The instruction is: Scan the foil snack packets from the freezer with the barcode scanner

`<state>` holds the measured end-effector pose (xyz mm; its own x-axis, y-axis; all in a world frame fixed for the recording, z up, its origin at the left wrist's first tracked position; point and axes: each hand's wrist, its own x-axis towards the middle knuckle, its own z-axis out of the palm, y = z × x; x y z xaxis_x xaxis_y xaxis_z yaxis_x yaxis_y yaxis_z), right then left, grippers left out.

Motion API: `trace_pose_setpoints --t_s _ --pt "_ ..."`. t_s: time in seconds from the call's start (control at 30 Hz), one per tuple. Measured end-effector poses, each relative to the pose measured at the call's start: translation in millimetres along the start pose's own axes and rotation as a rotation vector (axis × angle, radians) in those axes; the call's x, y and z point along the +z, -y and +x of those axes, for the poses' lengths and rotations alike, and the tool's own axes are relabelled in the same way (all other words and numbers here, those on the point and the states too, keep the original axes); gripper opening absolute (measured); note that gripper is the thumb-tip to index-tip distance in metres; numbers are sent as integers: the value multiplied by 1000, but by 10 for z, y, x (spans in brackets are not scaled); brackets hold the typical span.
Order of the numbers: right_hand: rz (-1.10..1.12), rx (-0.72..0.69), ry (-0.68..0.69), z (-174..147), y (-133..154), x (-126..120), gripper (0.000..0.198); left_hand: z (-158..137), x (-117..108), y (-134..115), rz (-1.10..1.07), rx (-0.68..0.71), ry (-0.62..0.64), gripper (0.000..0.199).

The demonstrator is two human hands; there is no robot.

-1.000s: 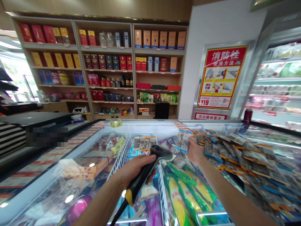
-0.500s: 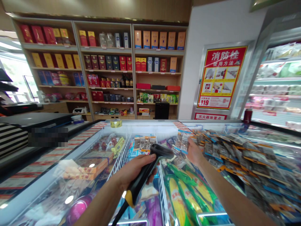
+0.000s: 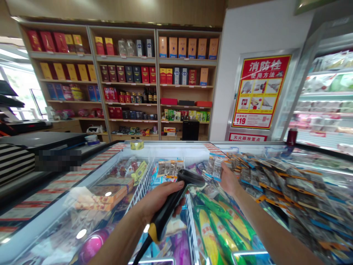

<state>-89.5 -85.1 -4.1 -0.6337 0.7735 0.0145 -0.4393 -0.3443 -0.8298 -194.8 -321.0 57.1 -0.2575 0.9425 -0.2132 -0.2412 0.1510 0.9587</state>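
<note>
My left hand point(image 3: 158, 198) is wrapped round the handle of a black barcode scanner point(image 3: 191, 178) with a yellow band and a cable at its lower end. The scanner's head points right, towards my right hand point(image 3: 228, 179). Closed fingers of that hand grip a clear snack packet point(image 3: 214, 165) with blue and orange edges; whether it is one packet or more I cannot tell. To the left, similar packets point(image 3: 171, 168) lie side by side. A large heap of such packets point(image 3: 286, 187) spreads to the right of my right arm.
Below my hands is a glass-topped chest freezer with white wire dividers point(image 3: 191, 228), bagged corn point(image 3: 211, 232) and other frozen goods. A tape roll point(image 3: 137, 144) stands on its far edge, a dark red bottle point(image 3: 291, 137) at the right. Shelves of boxes point(image 3: 182, 48) line the wall.
The view has shifted very slightly. Both hands keep their hold and their places over the freezer, with the scanner and the packet nearly still.
</note>
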Motion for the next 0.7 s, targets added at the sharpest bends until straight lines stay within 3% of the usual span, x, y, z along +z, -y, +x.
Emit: trace_pose_setpoints --t_s 0.3,0.47,0.6,0.7 --pt "45 19 27 12 -10 -20 33 23 -35 36 -43 -17 24 35" --pt "117 5 87 6 -4 -38 28 182 -65 -209 53 74 44 37" --pt "154 -5 64 21 33 -80 27 331 5 -420 126 127 150 36" --pt "152 -31 51 65 80 -149 28 435 76 -357 154 81 216 34"
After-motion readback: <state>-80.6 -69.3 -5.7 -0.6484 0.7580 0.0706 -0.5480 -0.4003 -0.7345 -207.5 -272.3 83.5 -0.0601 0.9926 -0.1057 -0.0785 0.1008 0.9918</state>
